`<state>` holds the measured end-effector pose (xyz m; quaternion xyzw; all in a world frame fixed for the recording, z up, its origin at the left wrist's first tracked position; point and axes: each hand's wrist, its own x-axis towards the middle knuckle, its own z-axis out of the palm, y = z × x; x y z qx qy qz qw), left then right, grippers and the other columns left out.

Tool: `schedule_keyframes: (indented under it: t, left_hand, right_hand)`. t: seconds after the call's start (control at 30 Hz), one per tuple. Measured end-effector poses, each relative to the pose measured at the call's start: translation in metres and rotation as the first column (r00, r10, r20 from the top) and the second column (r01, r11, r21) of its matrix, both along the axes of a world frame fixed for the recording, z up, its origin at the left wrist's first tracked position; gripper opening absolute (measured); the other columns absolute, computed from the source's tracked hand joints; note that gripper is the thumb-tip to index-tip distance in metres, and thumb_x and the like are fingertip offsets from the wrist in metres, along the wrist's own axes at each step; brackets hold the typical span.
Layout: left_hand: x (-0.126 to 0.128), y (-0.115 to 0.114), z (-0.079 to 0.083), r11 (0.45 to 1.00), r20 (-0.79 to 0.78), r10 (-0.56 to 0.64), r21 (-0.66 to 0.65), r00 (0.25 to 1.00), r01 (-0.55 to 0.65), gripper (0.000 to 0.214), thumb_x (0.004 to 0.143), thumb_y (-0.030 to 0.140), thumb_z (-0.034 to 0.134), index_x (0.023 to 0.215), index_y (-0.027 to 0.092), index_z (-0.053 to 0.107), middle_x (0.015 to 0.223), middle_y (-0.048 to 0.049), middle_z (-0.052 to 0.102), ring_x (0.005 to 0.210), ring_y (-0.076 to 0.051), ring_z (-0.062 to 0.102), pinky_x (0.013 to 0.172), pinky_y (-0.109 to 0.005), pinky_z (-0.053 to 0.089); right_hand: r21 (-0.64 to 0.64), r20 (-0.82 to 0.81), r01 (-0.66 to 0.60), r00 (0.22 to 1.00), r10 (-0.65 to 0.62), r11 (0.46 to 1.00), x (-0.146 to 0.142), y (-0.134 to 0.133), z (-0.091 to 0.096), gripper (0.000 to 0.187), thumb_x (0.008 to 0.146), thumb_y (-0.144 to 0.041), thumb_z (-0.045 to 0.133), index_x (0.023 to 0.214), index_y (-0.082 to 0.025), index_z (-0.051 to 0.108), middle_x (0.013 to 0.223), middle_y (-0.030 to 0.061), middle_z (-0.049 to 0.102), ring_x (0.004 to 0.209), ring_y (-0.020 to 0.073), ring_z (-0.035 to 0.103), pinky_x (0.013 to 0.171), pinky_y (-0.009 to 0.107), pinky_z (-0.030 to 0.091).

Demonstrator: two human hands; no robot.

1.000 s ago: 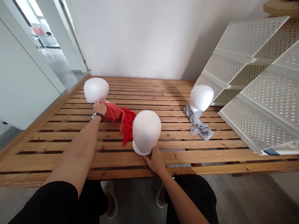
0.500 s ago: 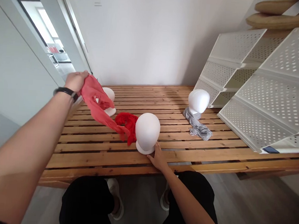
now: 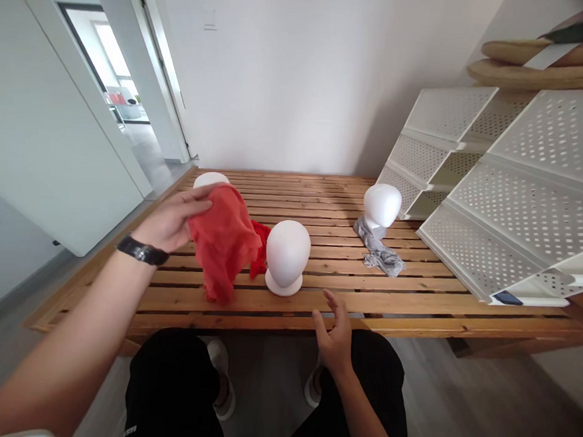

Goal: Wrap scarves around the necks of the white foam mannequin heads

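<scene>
My left hand (image 3: 174, 218) pinches a coral-red scarf (image 3: 225, 234) near its upper left corner. The cloth hangs down in folds over the slats. Behind it, partly covered, lies a darker red scarf (image 3: 261, 233). A white mannequin head (image 3: 288, 253) stands upright near the front edge, just right of the scarves. My right hand (image 3: 334, 331) hovers by the front edge, right of that head and apart from it, fingers spread and holding nothing. At the far left the top of another white mannequin head (image 3: 211, 180) shows behind the left hand and the coral scarf.
A third white mannequin head (image 3: 382, 205) stands at the back right, with a grey scarf (image 3: 380, 248) around its base. White perforated bins (image 3: 513, 187) are stacked on the right, with tan flat items (image 3: 541, 73) on top. The slatted wooden bench (image 3: 284, 319) spans the front.
My left hand has brought the coral scarf down and right, and it hangs bunched instead of stretched out. My right hand has left the base of the middle head. The view has shifted slightly.
</scene>
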<state>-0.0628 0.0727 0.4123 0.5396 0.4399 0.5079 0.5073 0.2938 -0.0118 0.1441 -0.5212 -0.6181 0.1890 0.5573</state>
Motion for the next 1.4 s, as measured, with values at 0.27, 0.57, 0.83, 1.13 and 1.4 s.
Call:
schedule_keyframes:
  t: [0.27,0.57,0.83,1.13,1.4]
  left_hand:
    - [0.06,-0.048,-0.044,0.967,0.018,-0.147,-0.206,0.989,0.147,0.044,0.075,0.041,0.084,0.117,0.028,0.081,0.124,-0.009,0.077,0.112,-0.034,0.075,0.095,-0.045,0.063]
    - [0.023,-0.059,-0.02,0.91,-0.362,-0.402,-0.263,0.841,0.322,0.047,0.089,0.062,0.067,0.115,0.024,0.079,0.109,-0.0099,0.078,0.1,-0.028,0.073,0.081,-0.034,0.06]
    - [0.001,-0.077,0.004,0.771,-0.497,-0.632,-0.329,0.595,0.544,0.038,0.087,0.054,0.071,0.083,0.016,0.072,0.076,-0.0051,0.071,0.064,-0.017,0.063,0.056,-0.023,0.047]
    - [0.021,-0.067,0.005,0.841,0.026,-0.521,-0.157,0.853,0.518,0.035,0.093,0.048,0.071,0.088,0.014,0.066,0.054,-0.0028,0.062,0.032,-0.009,0.047,0.033,-0.017,0.035]
    - [0.034,-0.048,-0.009,0.863,0.152,-0.495,-0.032,0.855,0.505,0.032,0.077,0.036,0.087,0.094,0.012,0.072,0.081,-0.0118,0.075,0.079,-0.027,0.077,0.073,-0.035,0.063]
  right_hand:
    - [-0.15,-0.088,-0.42,0.907,0.411,0.895,-0.082,-0.006,0.096,0.116,0.073,-0.047,0.091,0.167,-0.025,0.027,0.163,0.013,0.043,0.149,0.0368,0.045,0.122,0.057,0.042]
    - [-0.159,-0.547,-0.685,0.66,0.514,0.711,-0.045,0.012,0.151,0.025,0.085,-0.041,0.077,0.085,-0.017,0.077,0.081,0.0022,0.075,0.075,0.0174,0.068,0.073,0.027,0.056]
    - [-0.289,-0.428,-0.681,0.72,0.546,0.673,0.049,0.03,0.208,0.038,0.076,-0.051,0.085,0.096,-0.019,0.08,0.089,0.0052,0.076,0.077,0.0189,0.069,0.068,0.025,0.053]
    - [-0.426,-0.197,-0.899,0.199,0.96,0.099,0.056,0.047,0.196,0.04,0.086,-0.046,0.084,0.108,-0.014,0.077,0.1,0.0073,0.073,0.084,0.0151,0.066,0.078,0.025,0.053]
    - [-0.062,-0.604,-0.949,0.281,0.745,0.308,0.016,0.049,0.162,0.034,0.091,-0.043,0.079,0.078,-0.018,0.059,0.06,-0.0046,0.052,0.051,0.0098,0.048,0.06,0.027,0.051]
